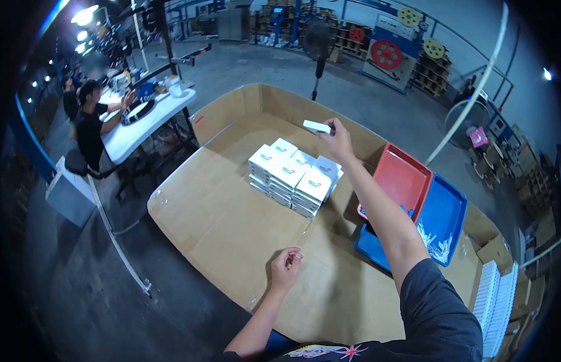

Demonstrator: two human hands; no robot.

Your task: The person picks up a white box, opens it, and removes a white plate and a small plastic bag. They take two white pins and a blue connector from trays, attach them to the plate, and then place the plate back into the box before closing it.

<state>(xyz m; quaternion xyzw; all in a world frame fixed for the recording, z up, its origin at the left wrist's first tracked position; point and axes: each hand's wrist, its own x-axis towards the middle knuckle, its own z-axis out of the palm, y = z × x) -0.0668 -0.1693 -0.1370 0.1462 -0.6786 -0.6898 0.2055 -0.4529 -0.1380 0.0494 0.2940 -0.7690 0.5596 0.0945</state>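
Observation:
My right hand [336, 142] is raised over the back of the cardboard-covered table, its fingers closed on one edge of a small flat white box [316, 127]. Just below it stand several stacks of similar white boxes [288, 172], set close together, with a small red mark and dark print on their tops. My left hand [286, 266] is near the front of the table, apart from the stacks. Its fingers are curled in, and no object shows in them.
To the right are a red tray [404, 175] and a blue tray [446, 211] holding thin white pieces. White ribbed strips [494, 301] lie at the far right. A raised cardboard wall [232, 108] edges the table. At left, a person sits at a white table [126, 142].

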